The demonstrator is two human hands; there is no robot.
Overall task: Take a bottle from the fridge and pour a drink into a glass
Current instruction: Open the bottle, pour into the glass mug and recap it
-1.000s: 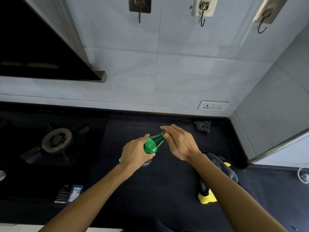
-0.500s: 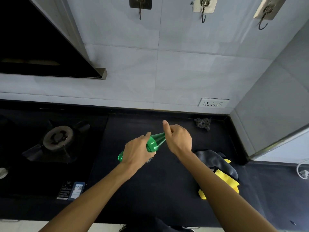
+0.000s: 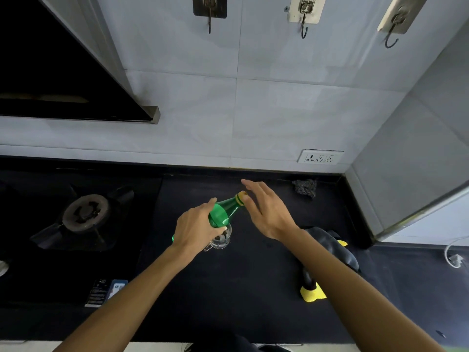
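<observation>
- With fingers [image 3: 220, 228] of the left hand [image 3: 196, 229], gripped the tilted green bottle [image 3: 223, 212] at frame centre.
- Right hand [image 3: 269, 214] opened, fingers straight, just beside the yellow cap [image 3: 239, 198].
- Held just above the glass [image 3: 223, 240] on the worktop [image 3: 228, 288].

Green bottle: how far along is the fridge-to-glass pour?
Done: the green bottle is out of the fridge, gripped tilted by the left hand above the black counter.
In hand: uncapping. The yellow cap looks still on the neck, and the right hand is open beside it.
Left: take the cap off and pour. The glass stands just under the bottle, with no stream visible.
</observation>
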